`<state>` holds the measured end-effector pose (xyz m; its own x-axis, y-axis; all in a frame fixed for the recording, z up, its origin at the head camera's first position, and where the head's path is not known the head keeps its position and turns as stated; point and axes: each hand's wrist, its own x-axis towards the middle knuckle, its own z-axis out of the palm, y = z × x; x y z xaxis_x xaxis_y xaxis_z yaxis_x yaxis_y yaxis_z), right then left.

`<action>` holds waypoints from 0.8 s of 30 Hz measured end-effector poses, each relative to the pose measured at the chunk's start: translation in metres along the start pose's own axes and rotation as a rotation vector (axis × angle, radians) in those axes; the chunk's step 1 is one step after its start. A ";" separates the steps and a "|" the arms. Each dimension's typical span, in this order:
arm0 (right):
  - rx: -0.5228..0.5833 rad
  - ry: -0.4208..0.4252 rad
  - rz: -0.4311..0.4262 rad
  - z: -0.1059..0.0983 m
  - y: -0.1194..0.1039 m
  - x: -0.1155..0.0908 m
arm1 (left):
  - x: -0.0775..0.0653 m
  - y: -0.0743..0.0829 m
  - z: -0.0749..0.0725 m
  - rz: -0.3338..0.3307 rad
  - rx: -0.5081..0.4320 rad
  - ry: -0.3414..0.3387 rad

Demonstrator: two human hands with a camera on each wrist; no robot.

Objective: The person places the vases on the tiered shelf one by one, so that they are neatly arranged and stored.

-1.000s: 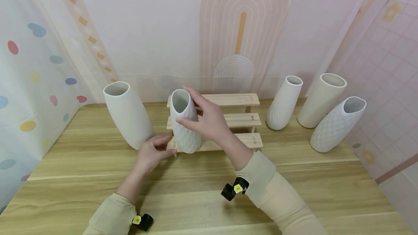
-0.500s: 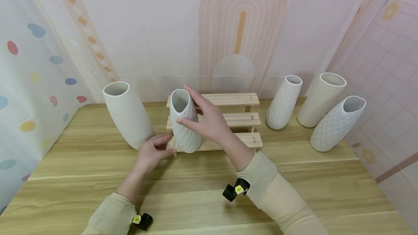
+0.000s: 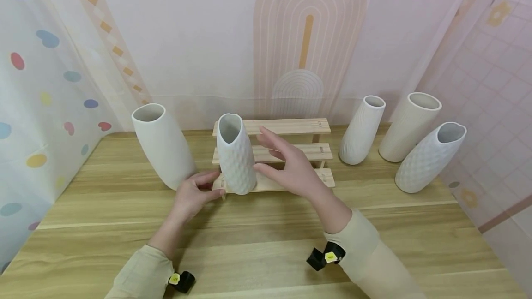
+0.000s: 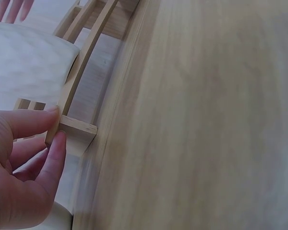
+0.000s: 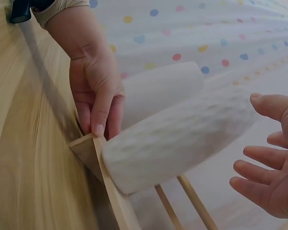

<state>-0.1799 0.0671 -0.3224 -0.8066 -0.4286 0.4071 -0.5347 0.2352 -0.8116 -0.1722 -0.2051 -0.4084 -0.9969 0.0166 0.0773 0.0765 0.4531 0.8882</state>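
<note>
One spread of printed cloth (image 3: 199, 50) is hanging along the far, left and right sides, and one wooden table (image 3: 249, 253) is filling the space below. One wooden stand (image 3: 291, 126) with three steps is standing at the far middle of the table. Five pale vases are standing about: one smooth vase (image 3: 164, 146) on the table left of the stand, one dimpled vase (image 3: 236, 163) upright at the left end of the nearest step (image 3: 268, 184), and three on the table to the right. Of those three, the ribbed vase (image 3: 409, 128) and the slim vase (image 3: 361, 133) are standing farther back, and the diamond-patterned vase (image 3: 430, 158) nearer. Two sleeved forearms are reaching in from the near side, each wearing one small black camera, left (image 3: 187, 282) and right (image 3: 317, 258).

The left hand (image 3: 193, 196) is lying low between the smooth vase and the stand, pinching the left end of the nearest step between thumb and fingers. The right hand (image 3: 291, 170) is hovering over the stand, right of the dimpled vase, its fingers spreading wide and holding nothing. Its thumb tip is pointing at that vase; whether it is touching is hard to tell.
</note>
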 end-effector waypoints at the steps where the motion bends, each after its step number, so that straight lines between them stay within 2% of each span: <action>1: 0.007 0.002 0.005 -0.003 0.001 -0.004 | 0.000 0.000 0.000 -0.003 -0.002 0.001; 11: -0.008 0.018 0.014 -0.035 0.025 -0.042 | 0.000 -0.003 0.000 -0.009 -0.043 0.008; 17: 0.007 0.064 0.049 -0.061 0.038 -0.061 | 0.000 -0.003 0.000 -0.002 -0.049 0.011; 24: -0.058 0.132 0.085 -0.091 0.052 -0.083 | 0.000 -0.003 0.000 -0.003 -0.032 0.003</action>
<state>-0.1637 0.1946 -0.3597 -0.8739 -0.2870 0.3924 -0.4733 0.3176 -0.8217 -0.1726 -0.2061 -0.4108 -0.9971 0.0123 0.0757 0.0738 0.4240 0.9027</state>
